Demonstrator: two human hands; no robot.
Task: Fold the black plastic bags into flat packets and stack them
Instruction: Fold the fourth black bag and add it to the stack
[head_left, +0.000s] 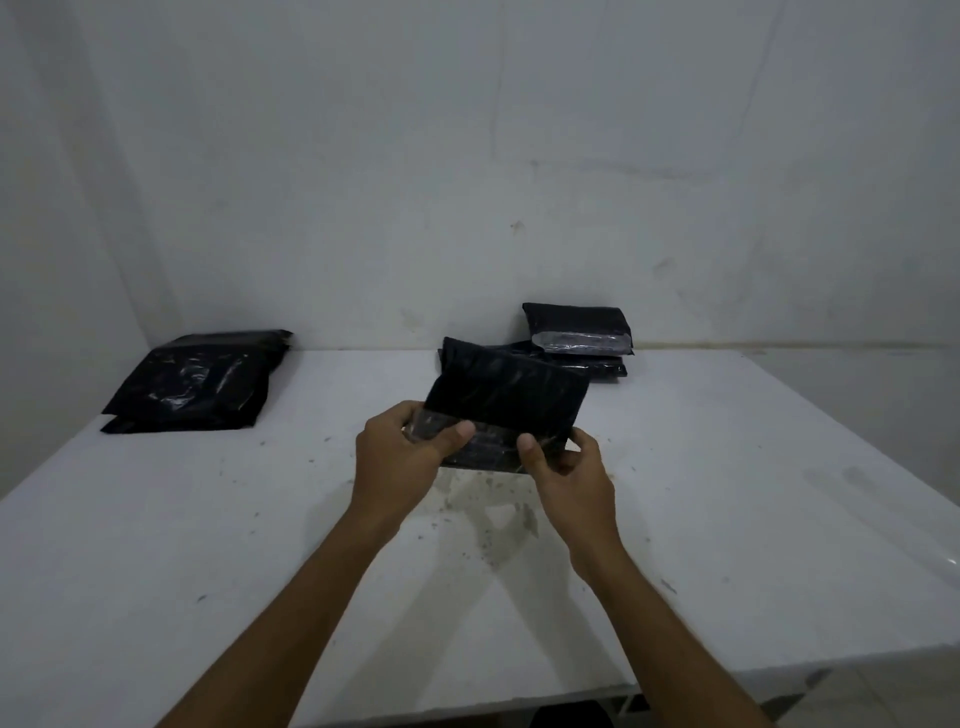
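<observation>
A folded black plastic bag (506, 402) is held up above the middle of the white table (208, 545). My left hand (402, 457) grips its lower left corner, thumb on the front. My right hand (566, 470) pinches its lower right corner. A shiny strip runs along the bag's bottom edge between my thumbs. Behind it, by the wall, stands a stack of folded black packets (579, 332). At the far left lies a pile of larger flat black bags (197, 384).
The table meets a pale wall (467, 156) at the back and a corner at the left. Dirt specks and a smudge (493, 519) mark the table below my hands. The table's front edge runs along the bottom right.
</observation>
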